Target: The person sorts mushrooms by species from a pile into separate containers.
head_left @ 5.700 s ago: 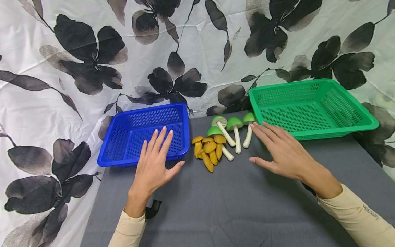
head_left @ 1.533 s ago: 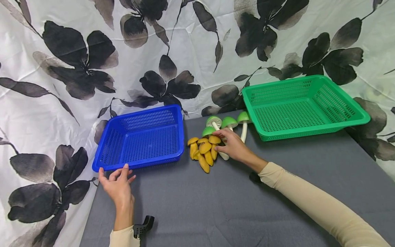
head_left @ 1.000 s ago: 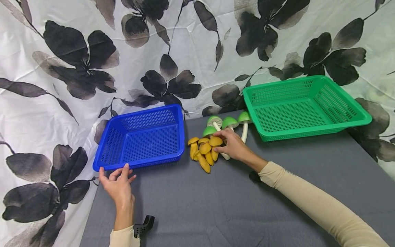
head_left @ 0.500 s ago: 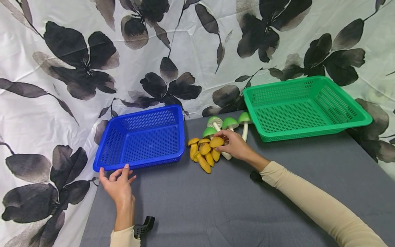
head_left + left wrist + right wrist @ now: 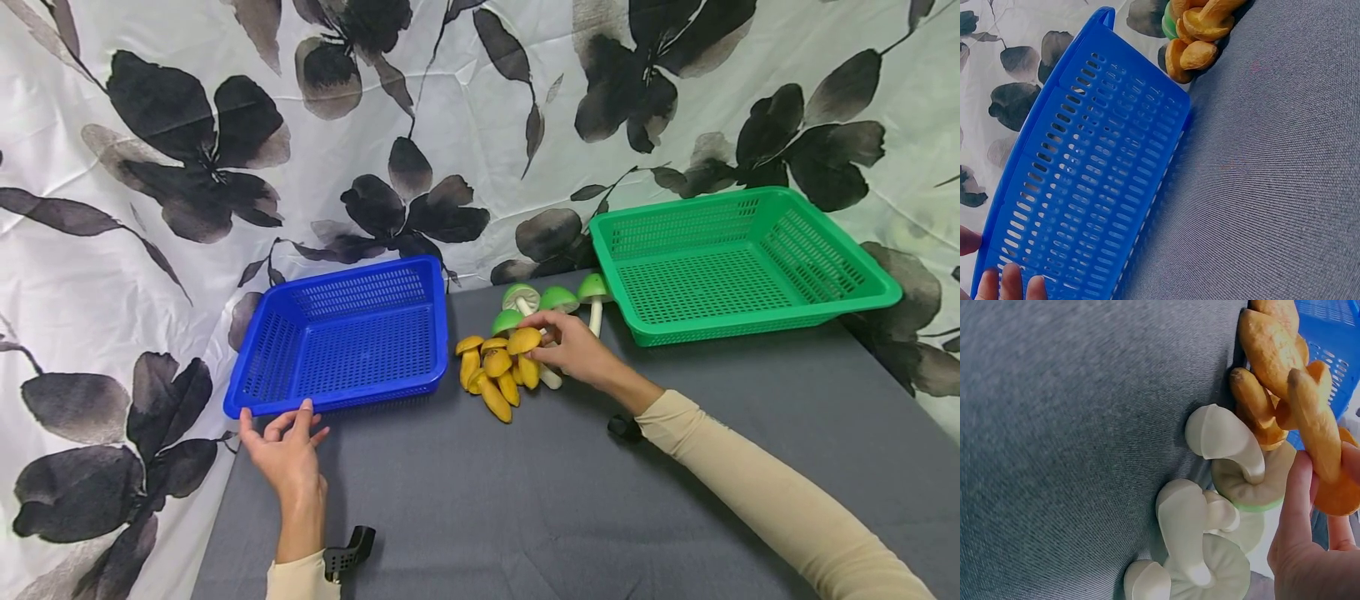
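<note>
Yellow and dome-capped; looks light and stiff, perhaps slippery; best pinched at the join of cap and stem, as with the mushroom (image 5: pixel 525 340) grasped there by the right hand (image 5: pixel 576 348), at the right edge of the yellow pile (image 5: pixel 497 363), right of the blue basket (image 5: pixel 360 350); cannot tell of any grip by the left hand (image 5: pixel 288 454), touching that basket's near rim.

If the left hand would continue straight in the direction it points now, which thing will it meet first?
The near side of the blue plastic basket. The left hand points at it, and its fingertips seem to touch it now, though the exact depth is unclear.
</note>
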Demonstrator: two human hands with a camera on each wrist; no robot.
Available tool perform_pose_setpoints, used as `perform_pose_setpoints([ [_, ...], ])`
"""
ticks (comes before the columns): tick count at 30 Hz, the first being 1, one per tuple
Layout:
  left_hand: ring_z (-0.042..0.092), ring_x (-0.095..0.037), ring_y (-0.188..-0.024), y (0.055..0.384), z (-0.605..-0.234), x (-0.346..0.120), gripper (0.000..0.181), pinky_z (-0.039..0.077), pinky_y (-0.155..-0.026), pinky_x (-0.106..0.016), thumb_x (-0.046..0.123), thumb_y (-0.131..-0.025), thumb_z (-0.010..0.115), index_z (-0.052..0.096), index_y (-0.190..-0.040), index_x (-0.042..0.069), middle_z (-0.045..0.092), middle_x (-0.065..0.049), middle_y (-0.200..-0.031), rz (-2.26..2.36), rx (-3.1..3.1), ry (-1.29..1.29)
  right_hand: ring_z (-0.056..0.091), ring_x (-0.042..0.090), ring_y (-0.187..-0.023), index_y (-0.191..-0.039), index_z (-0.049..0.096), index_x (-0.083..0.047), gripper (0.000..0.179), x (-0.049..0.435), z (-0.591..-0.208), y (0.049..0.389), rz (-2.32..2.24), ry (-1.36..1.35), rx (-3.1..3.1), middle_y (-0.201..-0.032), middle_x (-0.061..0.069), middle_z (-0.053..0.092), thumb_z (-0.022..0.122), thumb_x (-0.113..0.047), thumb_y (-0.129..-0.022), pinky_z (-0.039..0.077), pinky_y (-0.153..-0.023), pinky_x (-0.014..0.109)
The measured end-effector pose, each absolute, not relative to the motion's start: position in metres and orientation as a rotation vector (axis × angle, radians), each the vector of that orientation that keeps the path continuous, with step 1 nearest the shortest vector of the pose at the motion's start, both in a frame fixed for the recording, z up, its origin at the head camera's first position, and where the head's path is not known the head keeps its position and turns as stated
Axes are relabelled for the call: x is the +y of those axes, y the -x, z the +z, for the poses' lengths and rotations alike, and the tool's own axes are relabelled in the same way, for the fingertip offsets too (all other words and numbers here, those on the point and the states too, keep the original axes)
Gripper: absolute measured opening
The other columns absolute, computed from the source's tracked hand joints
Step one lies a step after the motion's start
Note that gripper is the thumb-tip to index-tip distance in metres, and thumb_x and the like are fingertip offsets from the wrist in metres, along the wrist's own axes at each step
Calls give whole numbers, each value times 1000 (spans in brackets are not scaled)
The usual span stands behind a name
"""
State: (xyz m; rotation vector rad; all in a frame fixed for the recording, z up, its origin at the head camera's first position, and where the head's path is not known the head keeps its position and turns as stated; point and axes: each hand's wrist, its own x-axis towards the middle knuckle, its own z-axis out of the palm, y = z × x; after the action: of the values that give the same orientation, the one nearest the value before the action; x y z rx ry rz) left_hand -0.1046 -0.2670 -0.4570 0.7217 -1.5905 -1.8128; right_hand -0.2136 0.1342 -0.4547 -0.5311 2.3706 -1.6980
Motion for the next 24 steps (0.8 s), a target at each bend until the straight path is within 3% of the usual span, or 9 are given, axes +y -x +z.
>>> perform_pose_setpoints([
  [14, 71, -17, -79, 105, -457, -267, 97, 63, -64, -30, 17, -89, 80, 15, -161, 24, 61, -8, -100, -1804, -1598, -729, 66, 26, -99, -136, 53, -3, 44, 136, -447, 214, -1864, 472, 2106, -120, 21, 62, 68, -3, -94, 58, -92, 52],
  [24, 71, -17, -78, 105, -458, -268, 97, 63, -63, -30, 16, -89, 80, 16, -161, 23, 60, -8, -100, -1809, -1590, -720, 65, 32, -101, -138, 52, -5, 45, 135, -442, 214, -1883, 447, 2081, -121, 22, 58, 67, -7, -95, 60, -87, 53],
])
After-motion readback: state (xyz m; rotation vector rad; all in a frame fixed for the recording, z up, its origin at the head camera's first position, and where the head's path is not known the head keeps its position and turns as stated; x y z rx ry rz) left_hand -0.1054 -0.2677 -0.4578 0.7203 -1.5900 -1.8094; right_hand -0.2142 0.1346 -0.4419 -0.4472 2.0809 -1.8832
